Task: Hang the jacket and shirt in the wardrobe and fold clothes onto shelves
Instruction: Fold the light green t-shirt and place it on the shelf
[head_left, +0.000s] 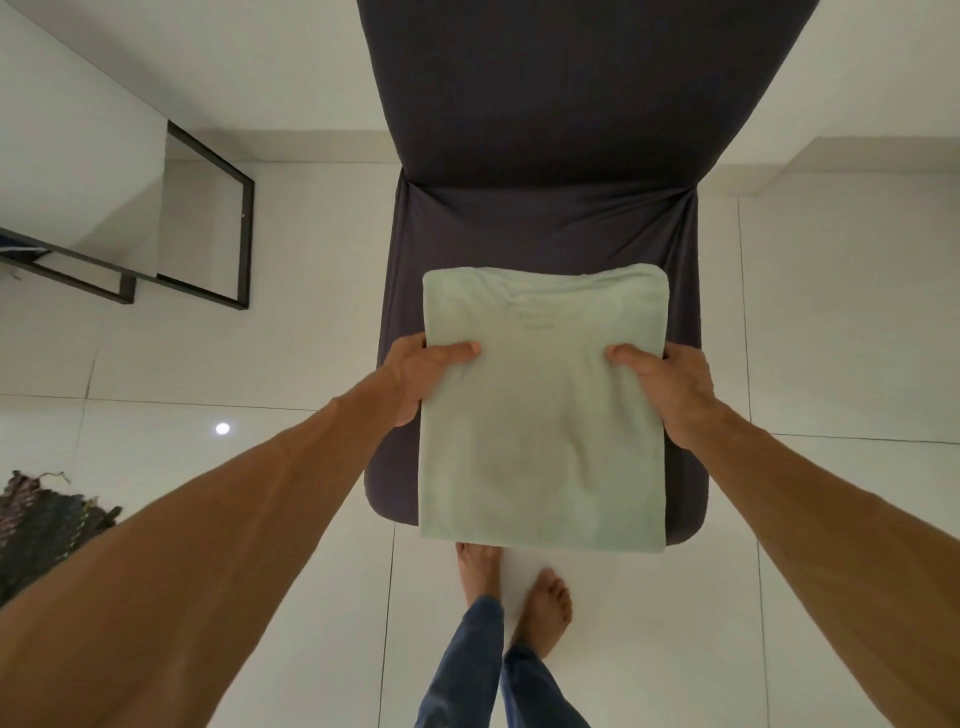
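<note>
A pale green fabric garment folded into a flat rectangle (543, 415) was held over the seat of a dark grey cloth-covered chair (545, 223), its near edge overhanging the seat's front. Its left edge was gripped by the left hand (415, 374) and its right edge by the right hand (675, 389), each thumb pressed on top with the fingers tucked beneath. A black metal frame (208, 218) was seen left of the chair.
</note>
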